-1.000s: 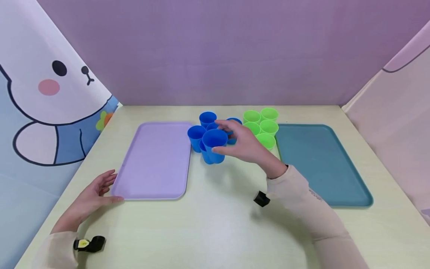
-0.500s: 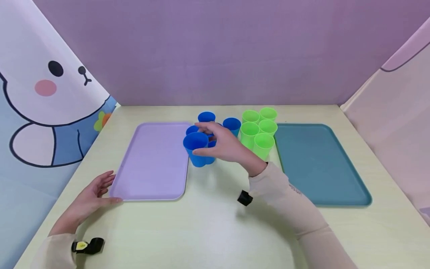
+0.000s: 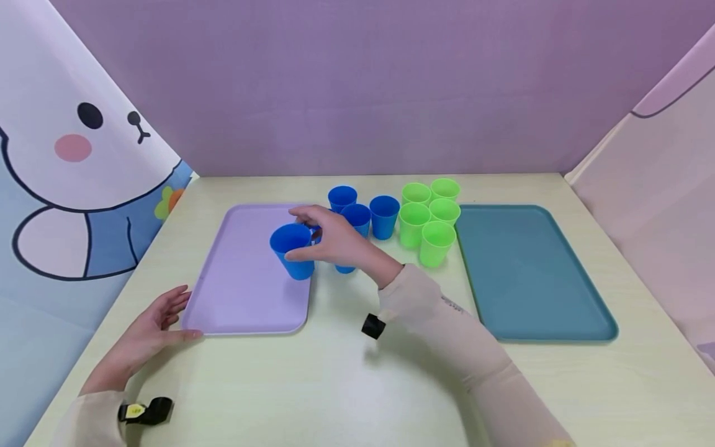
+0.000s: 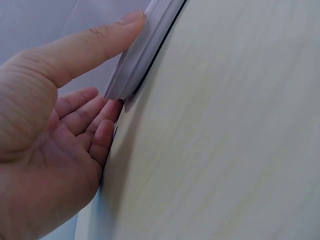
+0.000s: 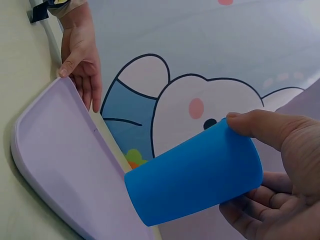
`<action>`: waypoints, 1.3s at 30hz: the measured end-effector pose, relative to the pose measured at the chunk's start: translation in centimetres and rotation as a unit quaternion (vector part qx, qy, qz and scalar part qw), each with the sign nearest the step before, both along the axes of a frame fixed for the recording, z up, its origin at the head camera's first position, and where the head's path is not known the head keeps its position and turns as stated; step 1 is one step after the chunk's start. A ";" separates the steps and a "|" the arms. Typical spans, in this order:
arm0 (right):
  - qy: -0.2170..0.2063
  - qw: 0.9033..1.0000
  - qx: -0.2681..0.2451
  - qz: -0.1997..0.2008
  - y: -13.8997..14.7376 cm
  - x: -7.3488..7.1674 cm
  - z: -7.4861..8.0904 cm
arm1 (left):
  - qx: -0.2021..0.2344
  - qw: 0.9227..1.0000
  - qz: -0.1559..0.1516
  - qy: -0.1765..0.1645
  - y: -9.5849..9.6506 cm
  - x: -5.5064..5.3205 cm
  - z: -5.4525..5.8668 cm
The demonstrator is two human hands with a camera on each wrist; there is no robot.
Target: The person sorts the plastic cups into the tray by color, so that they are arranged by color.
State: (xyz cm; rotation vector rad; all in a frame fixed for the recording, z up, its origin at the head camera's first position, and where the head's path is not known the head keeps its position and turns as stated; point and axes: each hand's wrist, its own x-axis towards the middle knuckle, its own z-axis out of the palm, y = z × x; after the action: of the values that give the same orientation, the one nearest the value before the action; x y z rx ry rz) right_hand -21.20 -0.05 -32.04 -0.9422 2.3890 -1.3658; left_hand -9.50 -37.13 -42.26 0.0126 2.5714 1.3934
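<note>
My right hand [image 3: 329, 239] grips a blue plastic cup [image 3: 292, 251] near its rim, thumb on the near side and fingers on the far side. The cup is held in the air over the right part of the lilac tray [image 3: 251, 279]; in the right wrist view its base points toward the tray. At the tray's near left corner is my left hand [image 3: 148, 332]. Its straight thumb [image 4: 100, 42] rests on the rim, with the loose fingers beside the left edge. More blue cups [image 3: 384, 217] stand right of the tray, some partly hidden by my right hand.
Several light green cups [image 3: 436, 243] stand upright in a cluster, right of the blue ones. A teal tray [image 3: 536, 273] lies at the right of the pale table [image 3: 313, 385]. Fabric hangings [image 3: 380, 87] close off the back and sides.
My right hand has carried the blue cup leftward, from among the other blue cups to over the lilac tray. The left hand has stayed at the tray corner.
</note>
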 end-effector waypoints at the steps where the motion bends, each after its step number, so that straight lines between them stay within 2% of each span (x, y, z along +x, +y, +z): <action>1: -0.003 1.000 -0.001 0.003 -0.4 -0.1 -0.1 | -0.001 1.000 0.000 0.002 0.0 0.0 0.0; 8: -0.022 1.000 -0.007 0.001 -2.7 -0.5 -0.6 | -0.003 1.000 -0.002 0.010 0.0 0.0 -0.1; 18: -0.034 0.999 -0.020 0.000 -5.6 -1.3 -1.5 | -0.005 1.000 0.005 -0.015 0.1 0.0 0.2; 23: -0.046 0.999 -0.026 -0.004 -6.9 -1.7 -1.9 | -0.003 1.000 0.002 -0.012 0.1 0.0 0.3; 30: -0.062 0.997 -0.028 -0.023 -8.8 -2.5 -2.3 | -0.006 1.000 0.002 -0.012 0.1 0.0 0.2; 39: -0.088 0.993 -0.053 -0.049 -11.2 -3.2 -3.5 | -0.009 1.000 0.001 -0.007 0.0 0.0 0.1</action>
State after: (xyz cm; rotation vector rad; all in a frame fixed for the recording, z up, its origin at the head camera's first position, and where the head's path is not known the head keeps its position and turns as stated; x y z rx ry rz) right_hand -24.40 -11.23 -35.58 -0.7030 2.2771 -1.5544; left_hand -9.48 -37.16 -42.11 -0.0011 2.5733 1.3659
